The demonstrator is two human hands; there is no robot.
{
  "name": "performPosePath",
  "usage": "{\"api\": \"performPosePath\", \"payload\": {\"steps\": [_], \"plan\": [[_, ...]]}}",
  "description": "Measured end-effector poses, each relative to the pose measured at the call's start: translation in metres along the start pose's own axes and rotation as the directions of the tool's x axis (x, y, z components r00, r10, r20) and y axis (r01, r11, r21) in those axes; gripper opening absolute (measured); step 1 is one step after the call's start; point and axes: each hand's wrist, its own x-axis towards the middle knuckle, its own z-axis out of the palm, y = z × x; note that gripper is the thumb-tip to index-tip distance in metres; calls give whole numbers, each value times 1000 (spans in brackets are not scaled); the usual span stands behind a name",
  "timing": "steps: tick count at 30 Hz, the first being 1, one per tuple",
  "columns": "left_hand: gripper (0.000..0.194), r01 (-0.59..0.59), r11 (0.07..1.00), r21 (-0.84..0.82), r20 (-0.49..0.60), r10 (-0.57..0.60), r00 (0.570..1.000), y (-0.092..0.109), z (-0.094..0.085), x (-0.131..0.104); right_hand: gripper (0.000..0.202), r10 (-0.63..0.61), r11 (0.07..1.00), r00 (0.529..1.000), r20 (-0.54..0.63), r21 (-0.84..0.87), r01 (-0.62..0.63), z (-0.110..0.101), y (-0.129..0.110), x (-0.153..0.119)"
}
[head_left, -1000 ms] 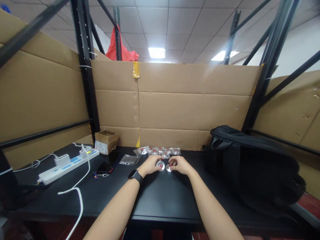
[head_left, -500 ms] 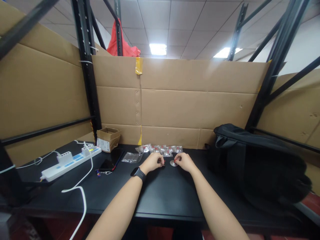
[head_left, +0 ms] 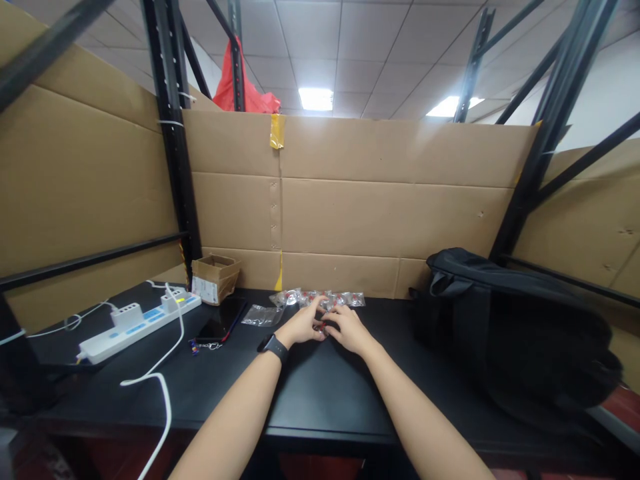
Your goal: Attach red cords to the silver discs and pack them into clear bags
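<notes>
My left hand (head_left: 303,325), with a dark watch (head_left: 273,347) on its wrist, is curled with thumb and forefinger around a small red and silver metal piece (head_left: 321,328) just above the black table. From the other side the fingers of my right hand (head_left: 349,329) close on the same piece. The fingers cover most of it, so its full shape is hidden. Beyond both hands lies a row of small clear plastic packets (head_left: 350,299) with red and silver contents. A flat, clear plastic bag (head_left: 261,315) rests left of my left hand.
On the left are a white power strip (head_left: 145,327) with a trailing cable, a black phone (head_left: 220,323), a key ring (head_left: 207,345) and an open cardboard box (head_left: 216,279). A black backpack (head_left: 510,333) takes up the right side. Cardboard walls (head_left: 360,207) enclose the table.
My right hand has moved left, carrying the round metal disc with its red part to my left hand. Both hands now meet around the small piece.
</notes>
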Motion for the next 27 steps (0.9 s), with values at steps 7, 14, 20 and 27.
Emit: {"api": "performPosePath", "payload": {"steps": [7, 14, 20, 27], "plan": [[90, -19, 997, 74, -9, 20, 1000, -3, -2, 1, 8, -44, 999, 997, -56, 30, 46, 8, -2, 4], [77, 48, 986, 159, -103, -32, 994, -2, 0, 4, 17, 173, 878, 965, -197, 475, -61, 3, 10, 4], [53, 30, 984, -173, -284, -79, 955, 6, 6, 13, 32, 191, 685, 980, -61, 723, -89, -5, 15, 1], [60, -6, 940, -340, -226, -76, 971, 8, 8, 12, 40, 225, 569, 974, -29, 815, -107, -2, 11, 2]]}}
